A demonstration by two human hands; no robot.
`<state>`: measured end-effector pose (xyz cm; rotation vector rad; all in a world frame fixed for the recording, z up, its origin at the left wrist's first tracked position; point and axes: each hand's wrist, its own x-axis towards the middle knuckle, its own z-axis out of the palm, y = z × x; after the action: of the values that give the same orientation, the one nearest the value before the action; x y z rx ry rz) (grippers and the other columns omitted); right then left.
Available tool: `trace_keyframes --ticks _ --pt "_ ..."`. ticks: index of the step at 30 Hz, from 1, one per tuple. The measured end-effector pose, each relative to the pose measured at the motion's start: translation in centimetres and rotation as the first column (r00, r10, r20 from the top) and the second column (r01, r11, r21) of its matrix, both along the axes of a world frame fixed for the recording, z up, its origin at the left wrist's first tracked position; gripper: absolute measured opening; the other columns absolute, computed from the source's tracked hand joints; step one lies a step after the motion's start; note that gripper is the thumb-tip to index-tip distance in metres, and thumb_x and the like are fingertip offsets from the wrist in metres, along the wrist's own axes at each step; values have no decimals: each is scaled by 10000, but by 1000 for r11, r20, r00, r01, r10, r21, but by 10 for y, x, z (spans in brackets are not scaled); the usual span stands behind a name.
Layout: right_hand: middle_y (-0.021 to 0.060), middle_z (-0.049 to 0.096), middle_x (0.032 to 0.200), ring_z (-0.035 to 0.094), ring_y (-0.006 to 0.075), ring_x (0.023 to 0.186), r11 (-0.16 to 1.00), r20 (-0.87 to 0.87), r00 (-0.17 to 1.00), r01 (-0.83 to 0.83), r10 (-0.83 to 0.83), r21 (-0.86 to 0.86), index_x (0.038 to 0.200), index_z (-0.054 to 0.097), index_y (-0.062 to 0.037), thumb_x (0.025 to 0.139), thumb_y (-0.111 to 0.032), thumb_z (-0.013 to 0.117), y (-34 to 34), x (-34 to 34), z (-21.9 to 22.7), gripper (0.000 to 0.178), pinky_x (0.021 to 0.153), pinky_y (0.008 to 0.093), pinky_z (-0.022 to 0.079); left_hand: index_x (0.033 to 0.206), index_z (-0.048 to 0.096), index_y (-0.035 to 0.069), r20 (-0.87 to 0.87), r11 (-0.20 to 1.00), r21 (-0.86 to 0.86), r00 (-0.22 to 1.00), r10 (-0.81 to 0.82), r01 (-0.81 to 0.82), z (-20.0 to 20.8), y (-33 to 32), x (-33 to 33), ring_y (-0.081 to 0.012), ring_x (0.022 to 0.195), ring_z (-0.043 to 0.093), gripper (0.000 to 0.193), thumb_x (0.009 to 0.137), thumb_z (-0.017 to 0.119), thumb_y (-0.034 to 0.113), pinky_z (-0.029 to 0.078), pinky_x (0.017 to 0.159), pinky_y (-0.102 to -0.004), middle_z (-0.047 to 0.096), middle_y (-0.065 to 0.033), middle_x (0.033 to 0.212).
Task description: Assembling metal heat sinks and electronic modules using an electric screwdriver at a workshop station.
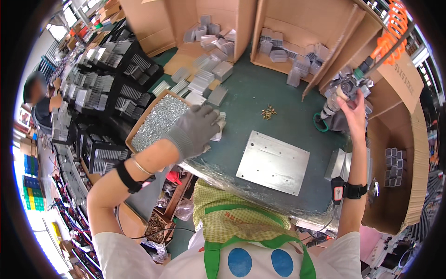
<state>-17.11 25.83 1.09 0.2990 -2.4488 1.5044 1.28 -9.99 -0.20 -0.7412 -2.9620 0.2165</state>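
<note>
Taking the flat aluminium plate in the middle of the green bench as the landmark: far off to its left stand black crates of finned heat sinks, with another person beyond them. Nearer, up and to the left of the plate, sits a shallow tray of small silvery screws. The gloved left hand lies at that tray's right edge, its fingers closed over a small finned heat sink (only its pale end shows past the glove). That piece looks stiff and light, with thin fins that could bite a bare palm; taking it by its flat sides seems the safer hold. Just above the plate lies a little heap of brass screws. To the plate's upper right the bare right hand is raised, fingers wrapped round a hanging power screwdriver, whose orange coiled hose runs upward. It looks heavy, rigid, and best held round its barrel.
</note>
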Motion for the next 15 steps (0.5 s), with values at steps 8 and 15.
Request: trace_keyframes --ticks 8,15 --pt "108 601 928 603 176 757 904 -283 901 -213 328 371 1115 508 -56 719 -113 678 -58 77 6 435 693 290 490 1088 504 32 56 932 198 953 298 -303 -17 21 2 -217 909 525 477 652 671 133 438 785 -324 522 -82 934" --pt "304 275 1277 400 473 1101 561 -164 986 144 -14 815 1331 232 -52 690 -272 698 -161 -44 -71 822 928 497 365 1159 451 32 334 -76 932 922 -197 -354 -27 72 19 -197 991 492 518 700 689 62 396 877 -304 467 -89 1030"
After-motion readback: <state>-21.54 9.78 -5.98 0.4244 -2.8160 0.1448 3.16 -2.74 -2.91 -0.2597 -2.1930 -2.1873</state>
